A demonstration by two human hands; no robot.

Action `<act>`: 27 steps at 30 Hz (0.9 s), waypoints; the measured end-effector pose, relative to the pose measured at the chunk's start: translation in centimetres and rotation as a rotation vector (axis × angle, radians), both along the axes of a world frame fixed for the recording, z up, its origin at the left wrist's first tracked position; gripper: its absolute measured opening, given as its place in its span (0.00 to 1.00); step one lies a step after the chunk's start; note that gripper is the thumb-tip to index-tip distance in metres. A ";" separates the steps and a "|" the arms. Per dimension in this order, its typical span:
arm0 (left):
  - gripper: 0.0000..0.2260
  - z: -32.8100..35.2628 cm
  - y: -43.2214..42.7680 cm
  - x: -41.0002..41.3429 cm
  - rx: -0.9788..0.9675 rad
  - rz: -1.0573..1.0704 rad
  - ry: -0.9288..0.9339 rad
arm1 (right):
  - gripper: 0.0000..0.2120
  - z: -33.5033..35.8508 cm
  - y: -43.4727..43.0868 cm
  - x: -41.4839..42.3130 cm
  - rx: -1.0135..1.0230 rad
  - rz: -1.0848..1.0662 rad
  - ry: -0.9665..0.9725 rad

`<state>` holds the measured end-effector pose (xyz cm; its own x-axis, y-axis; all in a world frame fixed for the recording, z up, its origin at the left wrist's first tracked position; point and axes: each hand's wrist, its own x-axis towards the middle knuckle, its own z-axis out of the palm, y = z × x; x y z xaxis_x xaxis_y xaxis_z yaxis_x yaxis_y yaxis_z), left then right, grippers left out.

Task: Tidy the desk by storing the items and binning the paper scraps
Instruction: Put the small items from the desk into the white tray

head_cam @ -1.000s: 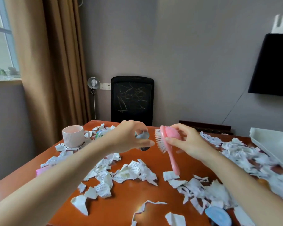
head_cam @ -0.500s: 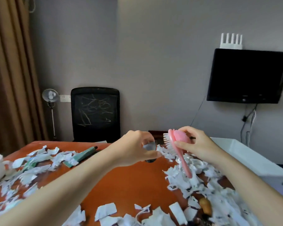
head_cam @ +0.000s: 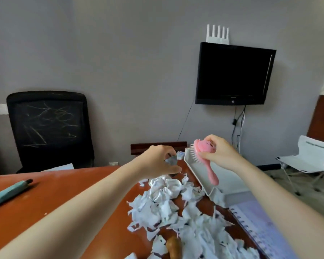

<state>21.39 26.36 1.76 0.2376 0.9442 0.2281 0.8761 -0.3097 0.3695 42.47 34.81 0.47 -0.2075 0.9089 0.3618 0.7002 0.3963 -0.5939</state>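
My right hand [head_cam: 220,154] grips the head of a pink hairbrush [head_cam: 206,157], bristles facing left, handle hanging down over the white tray [head_cam: 198,176] at the desk's right edge. My left hand [head_cam: 158,162] pinches a small grey-blue object [head_cam: 171,160] just left of the tray's far end; what it is I cannot tell. Torn white paper scraps [head_cam: 187,221] cover the orange-brown desk [head_cam: 64,193] below both hands. A white satin scrunchie [head_cam: 165,189] lies among them.
A teal pen-like item [head_cam: 7,192] lies at the desk's left. A brown rounded object [head_cam: 174,247] sits among scraps near the bottom. A spiral notebook [head_cam: 260,221] lies at the right. A black chair [head_cam: 49,128], wall screen [head_cam: 232,75] and folding chair [head_cam: 310,156] stand beyond.
My view has swung right: the cup and curtain left the frame, the white tray and folding chair came in. Both hands moved right, bringing the brush over the tray.
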 end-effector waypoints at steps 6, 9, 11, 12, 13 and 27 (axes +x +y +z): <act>0.18 -3.5 5.3 4.5 -0.038 -0.029 -0.052 | 0.12 -3.5 3.8 3.7 -0.010 -0.144 0.037; 0.19 -5.0 7.5 6.2 -0.044 -0.029 -0.065 | 0.13 -5.1 4.9 5.1 -0.042 -0.184 -0.001; 0.19 -5.8 9.0 7.5 -0.073 -0.017 -0.073 | 0.14 -5.9 5.6 5.9 -0.086 -0.191 -0.004; 0.19 -6.1 9.8 8.2 -0.097 -0.009 -0.085 | 0.14 -6.4 5.9 6.3 -0.117 -0.180 -0.007; 0.19 -6.5 10.7 9.0 -0.119 -0.004 -0.095 | 0.13 -6.9 6.2 6.6 -0.142 -0.161 -0.009; 0.24 -9.4 15.2 14.1 -0.248 -0.002 0.205 | 0.07 -10.0 8.4 7.7 -0.330 -0.115 0.096</act>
<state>35.50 41.55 -7.61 0.2570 0.9644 -0.0622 0.9395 -0.2343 0.2499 50.15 43.18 -9.53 -0.0765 0.9954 0.0575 0.6637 0.0939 -0.7421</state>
